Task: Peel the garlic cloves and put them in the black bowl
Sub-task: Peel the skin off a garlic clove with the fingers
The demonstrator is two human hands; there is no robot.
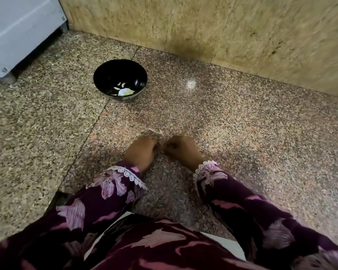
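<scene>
Both hands are held low and close together in front of the body — the left hand (142, 151) and the right hand (180, 149) with fingers curled inward toward each other, knuckles nearly touching — while the forearms are covered to the wrists by dark floral, lace-trimmed sleeves (113, 184).

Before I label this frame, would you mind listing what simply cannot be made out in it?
- Head view: whatever the left hand and right hand hold between them is hidden by curled fingers and motion blur; only papery skin shows.
- Head view: the pale pieces in the black bowl are too small to count.
- Head view: the white object on the lap is covered by sleeves.
</scene>
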